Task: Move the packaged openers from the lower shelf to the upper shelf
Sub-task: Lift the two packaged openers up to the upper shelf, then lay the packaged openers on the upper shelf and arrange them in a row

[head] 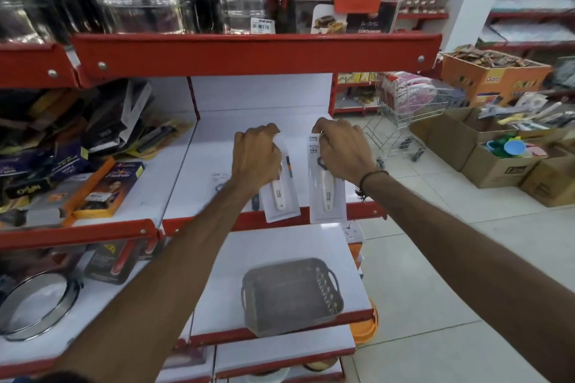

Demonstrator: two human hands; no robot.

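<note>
Each hand holds one packaged opener by its top end over the white upper shelf. My left hand grips a clear pack with a white-handled opener, tilted and hanging past the shelf's red front edge. My right hand grips a second packaged opener, upright, its lower end also over the red edge. Another opener pack lies flat on the upper shelf, partly hidden by my left forearm. The lower shelf carries a grey plastic basket, which looks empty.
Boxed kitchenware crowds the shelf section to the left. A round metal sieve lies at lower left. Clear containers fill the top shelf. A wire trolley and cardboard boxes stand on the tiled floor at right.
</note>
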